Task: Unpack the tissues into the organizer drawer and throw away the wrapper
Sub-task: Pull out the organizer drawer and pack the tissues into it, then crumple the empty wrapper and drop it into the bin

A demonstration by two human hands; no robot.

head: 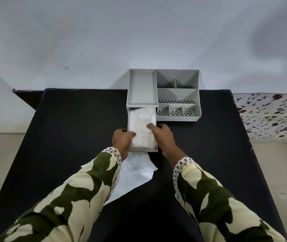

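Observation:
A grey organizer (177, 95) stands at the far edge of the black table. Its drawer (142, 150) is pulled out toward me and holds a white stack of tissues (142, 123). My left hand (122, 141) rests on the drawer's left wall with its fingers on the near left part of the tissues. My right hand (162, 137) lies at the drawer's right wall, thumb pressing on top of the tissues. The clear plastic wrapper (134, 173) lies flat on the table just in front of the drawer, partly under my left sleeve.
The black table (69, 137) spreads to both sides of the organizer. A pale wall rises right behind it. A floral-patterned cabinet (270, 116) stands to the right of the table. Tiled floor shows on both sides.

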